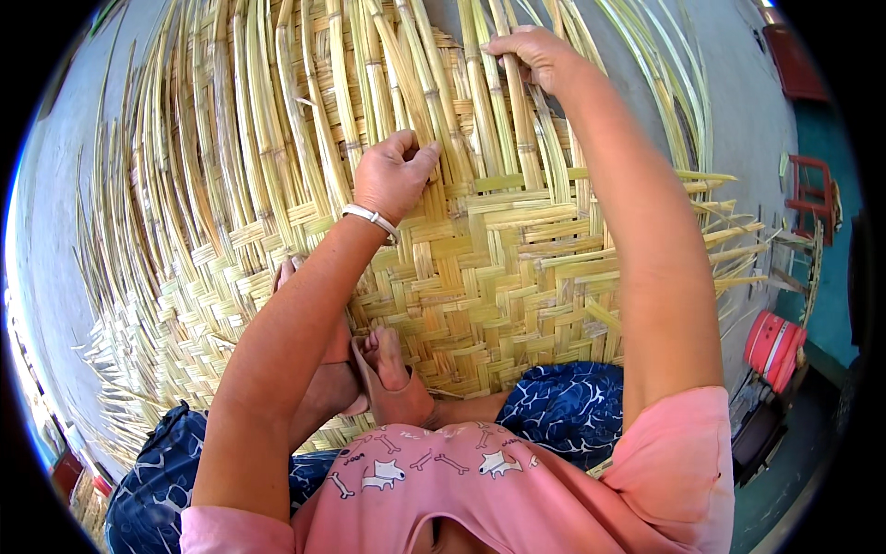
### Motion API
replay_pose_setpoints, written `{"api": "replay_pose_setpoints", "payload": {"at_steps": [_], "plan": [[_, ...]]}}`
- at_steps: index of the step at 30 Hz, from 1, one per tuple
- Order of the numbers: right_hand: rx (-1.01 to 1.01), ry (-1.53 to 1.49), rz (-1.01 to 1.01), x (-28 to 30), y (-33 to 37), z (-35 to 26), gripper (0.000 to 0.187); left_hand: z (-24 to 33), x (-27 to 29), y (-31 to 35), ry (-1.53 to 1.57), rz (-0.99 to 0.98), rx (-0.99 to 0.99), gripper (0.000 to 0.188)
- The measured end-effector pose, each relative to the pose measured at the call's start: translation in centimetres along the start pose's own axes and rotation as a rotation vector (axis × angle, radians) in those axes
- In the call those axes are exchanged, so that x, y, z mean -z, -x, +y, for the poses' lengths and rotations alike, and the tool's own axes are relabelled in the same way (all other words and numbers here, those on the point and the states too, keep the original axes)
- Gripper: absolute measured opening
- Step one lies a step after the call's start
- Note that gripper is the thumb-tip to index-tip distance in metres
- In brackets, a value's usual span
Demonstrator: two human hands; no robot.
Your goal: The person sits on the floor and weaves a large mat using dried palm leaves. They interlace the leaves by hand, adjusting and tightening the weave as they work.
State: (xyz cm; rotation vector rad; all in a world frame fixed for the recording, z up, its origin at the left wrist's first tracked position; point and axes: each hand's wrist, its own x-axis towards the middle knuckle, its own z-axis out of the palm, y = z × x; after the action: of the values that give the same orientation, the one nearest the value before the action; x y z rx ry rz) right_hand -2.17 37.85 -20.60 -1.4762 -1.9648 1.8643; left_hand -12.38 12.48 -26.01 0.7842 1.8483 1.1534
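This looks like an outdoor yard or open floor used for handcraft — a basket- or mat-weaving spot rather than a fitted workshop. A large woven bamboo mat [480, 268] covers most of the bare grey concrete ground [738, 111], its loose strips [231, 138] fanning out unfinished. The person sits directly on the mat, feet bare in sandals [392, 392]. At the right edge stand a red stool [812, 189] and a red plastic container [773, 346] — ordinary household items.
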Motion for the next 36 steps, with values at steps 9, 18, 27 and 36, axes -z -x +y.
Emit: {"api": "replay_pose_setpoints", "payload": {"at_steps": [9,18,27,36], "plan": [[0.208,-0.624,-0.304,2.3,4.1,-0.2,0.022,2.4,-1.2,2.2,-0.454,0.006,-0.305,0.026],[0.226,-0.299,0.081,3.4,9.8,2.6,0.028,5.1,-0.8,1.1,-0.553,-0.273,-0.169,0.026],[0.04,-0.158,0.479,2.3,15.4,10.0,0.02,2.6,-2.1,3.5,-0.586,0.016,-0.442,0.027],[0.082,-0.1,0.51,1.9,16.1,10.1,0.02,-0.4,-3.0,7.8,-0.999,-0.018,-0.598,0.055]]}}
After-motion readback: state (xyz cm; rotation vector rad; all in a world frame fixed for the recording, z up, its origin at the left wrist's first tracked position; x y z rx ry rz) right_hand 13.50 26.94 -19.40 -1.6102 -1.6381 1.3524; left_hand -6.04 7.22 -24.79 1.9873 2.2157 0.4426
